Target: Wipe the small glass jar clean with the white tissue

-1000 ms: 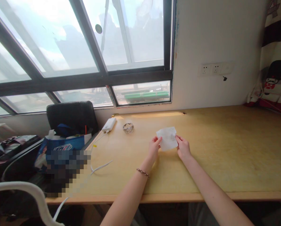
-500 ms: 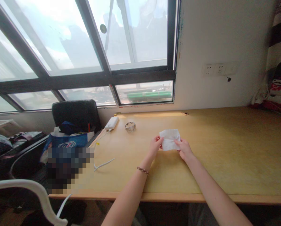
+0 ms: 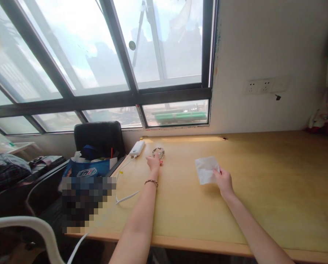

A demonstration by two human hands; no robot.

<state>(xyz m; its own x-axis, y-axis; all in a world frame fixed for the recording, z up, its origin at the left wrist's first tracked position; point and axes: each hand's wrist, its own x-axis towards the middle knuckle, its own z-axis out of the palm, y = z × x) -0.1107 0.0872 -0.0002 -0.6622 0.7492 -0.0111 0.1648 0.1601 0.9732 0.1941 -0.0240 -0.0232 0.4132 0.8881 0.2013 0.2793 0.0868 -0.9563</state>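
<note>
A white folded tissue (image 3: 206, 169) is held just above the wooden desk (image 3: 263, 190) by my right hand (image 3: 223, 180), which pinches its lower right corner. My left hand (image 3: 154, 162) has reached far forward to a small glass ashtray (image 3: 158, 152) near the window sill, and its fingers touch the ashtray's near rim. Whether they grip it I cannot make out. A bracelet sits on my left wrist.
A white power bank (image 3: 137, 148) with a white cable (image 3: 125, 183) lies left of the ashtray. A black chair (image 3: 99, 137) with a blue bag (image 3: 87, 170) stands at the desk's left end. Wall sockets (image 3: 264, 86) are above the desk.
My left hand let go of the tissue and reached forward-left to the ashtray. My right hand keeps the tissue alone. The camera turned slightly left.
</note>
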